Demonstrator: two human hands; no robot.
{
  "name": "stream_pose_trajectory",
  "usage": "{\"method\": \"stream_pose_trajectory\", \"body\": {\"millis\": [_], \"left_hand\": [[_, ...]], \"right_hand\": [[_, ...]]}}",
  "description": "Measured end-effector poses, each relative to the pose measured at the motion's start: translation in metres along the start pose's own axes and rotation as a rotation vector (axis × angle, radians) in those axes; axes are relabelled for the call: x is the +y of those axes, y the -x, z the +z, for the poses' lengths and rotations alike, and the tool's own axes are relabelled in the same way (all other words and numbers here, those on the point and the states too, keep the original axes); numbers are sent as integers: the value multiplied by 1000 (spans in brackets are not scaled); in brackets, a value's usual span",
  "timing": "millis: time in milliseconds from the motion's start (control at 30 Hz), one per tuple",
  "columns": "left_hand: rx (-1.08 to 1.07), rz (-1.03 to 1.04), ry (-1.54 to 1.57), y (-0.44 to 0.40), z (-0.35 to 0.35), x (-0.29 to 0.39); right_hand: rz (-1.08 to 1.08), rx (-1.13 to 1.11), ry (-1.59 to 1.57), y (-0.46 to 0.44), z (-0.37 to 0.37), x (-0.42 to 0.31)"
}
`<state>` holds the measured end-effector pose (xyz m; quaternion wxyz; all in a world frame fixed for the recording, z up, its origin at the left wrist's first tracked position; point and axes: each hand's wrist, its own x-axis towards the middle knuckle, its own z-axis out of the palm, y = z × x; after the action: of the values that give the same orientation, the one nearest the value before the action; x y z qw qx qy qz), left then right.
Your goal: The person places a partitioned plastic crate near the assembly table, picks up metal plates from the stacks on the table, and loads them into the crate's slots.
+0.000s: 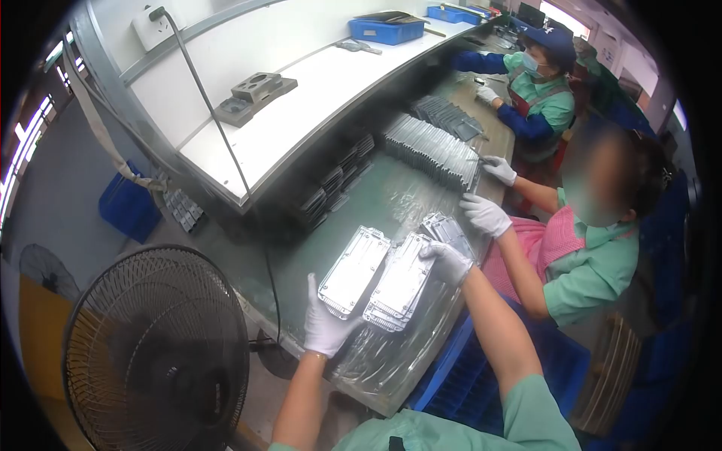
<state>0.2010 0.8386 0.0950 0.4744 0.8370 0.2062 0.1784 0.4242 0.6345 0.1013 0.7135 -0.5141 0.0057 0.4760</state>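
Note:
My left hand [326, 325], in a white glove, is at the near left corner of a flat silver metal plate [353, 272]. Its thumb lies along the plate's left edge, and the other fingers curl round the near end, partly hidden. To the right is a small stack of similar metal plates [400, 276] with finned edges and screw holes. My gloved right hand [449, 263] grips the far right corner of this stack, thumb on top. Behind it, more metal plates [450, 231] lie partly covered by my hand.
A long row of upright metal plates [432, 150] stands farther along the bench [376, 361]. Two co-workers in green sit on the right; one's gloved hand [485, 216] is close to my right hand. A black fan [158, 346] stands at left, a blue crate [481, 368] below right.

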Motion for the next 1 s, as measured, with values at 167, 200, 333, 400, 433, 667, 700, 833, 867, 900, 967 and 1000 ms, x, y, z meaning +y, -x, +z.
{"method": "stream_pose_trajectory", "body": {"millis": [167,200,333,400,433,667,700,833,867,900,967,1000], "left_hand": [[29,-15,1,-8,-3,-9],[26,1,-10,-11,-6,-12],[23,-37,64,-7,-13,-6],[37,-41,133,-5,-11,-11],[57,-4,153,-2,-8,-22],[360,-268,172,67,12,-20],[274,-321,179,80,15,-15],[100,-98,163,74,47,-5],[52,-92,190,69,55,-7],[5,-87,216,63,59,-3],[-116,-205,243,57,59,-15],[-178,-262,255,54,58,-17]], "right_hand": [[-20,-58,-85,-18,-21,13],[-21,-76,-104,-18,-22,14],[-8,-109,-164,5,4,-1],[-1,-68,-111,6,2,-1],[4,-39,-60,4,-3,0],[18,-28,4,12,7,-4],[-100,-21,65,17,13,-7],[-246,119,295,34,35,-18],[-303,143,409,37,41,-25],[-286,138,422,39,45,-25],[-251,128,449,43,53,-25],[-181,64,409,22,31,-12]]}}
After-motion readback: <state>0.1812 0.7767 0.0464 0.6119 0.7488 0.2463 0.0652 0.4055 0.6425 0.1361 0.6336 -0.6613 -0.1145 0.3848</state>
